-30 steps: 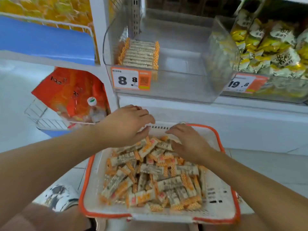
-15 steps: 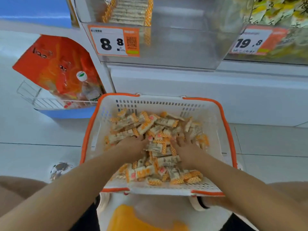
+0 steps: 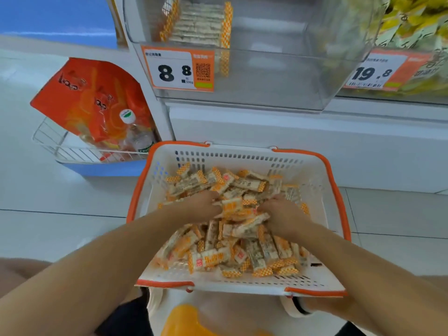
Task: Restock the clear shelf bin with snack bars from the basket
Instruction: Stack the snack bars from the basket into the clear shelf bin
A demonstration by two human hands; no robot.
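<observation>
On the far left I see a white wire rack (image 3: 72, 151) that holds a glossy orange bag (image 3: 92, 98) and a clear bottle (image 3: 135, 137) with a white cap.

My left arm reaches forward and down into the basket (image 3: 322, 185). My left hand (image 3: 201, 204) lies knuckles up in the middle of the pile, with its fingers curled into the snack bars (image 3: 242, 238); the fingertips are buried among the wrappers, so I cannot tell exactly which bars they grip. Several bars lie bunched between my two hands and touch both of them.

The basket is white plastic with slotted walls and an orange rim. The bars inside are small and flat, in shiny wrappers with orange checked ends, and they lie loose in all directions.

Above the basket, on the shelf, stands the clear shelf bin (image 3: 291, 76). It has smooth transparent walls and an orange price tag (image 3: 178, 69) with "8 8" on its front. A neat row of the same bars (image 3: 198, 25) lies in its left part.

My right arm comes in from the lower right. My right hand (image 3: 282, 212) is also knuckles up, with fingers curled into the bars on the right side of the bunch.

On the far right, a second tag (image 3: 378, 71) shows "19.8", under yellow packets (image 3: 417, 20).
</observation>
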